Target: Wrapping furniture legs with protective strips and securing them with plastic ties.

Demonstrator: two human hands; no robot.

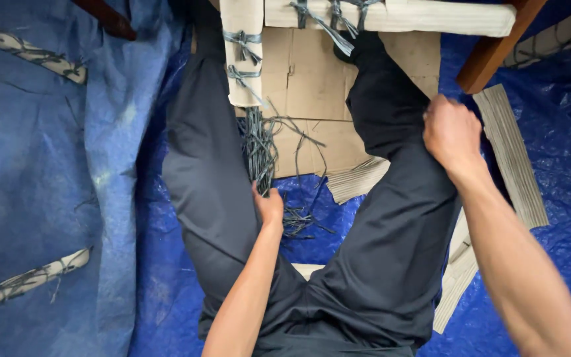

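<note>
Lengthwise, gray strings upright above left hand

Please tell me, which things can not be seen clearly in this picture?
Head view only:
- Left hand: fingers buried in the grey cord bundle, grip unclear.
- Right hand: seen from behind, contents hidden.
- Wooden leg: top cut off by the edge.
- Cardboard sheet: partly hidden by the dark trousers.

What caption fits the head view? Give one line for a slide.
Seated on blue tarp, left hand grips grey cord strands below a cardboard-wrapped frame; right hand rests at the knee.
</note>
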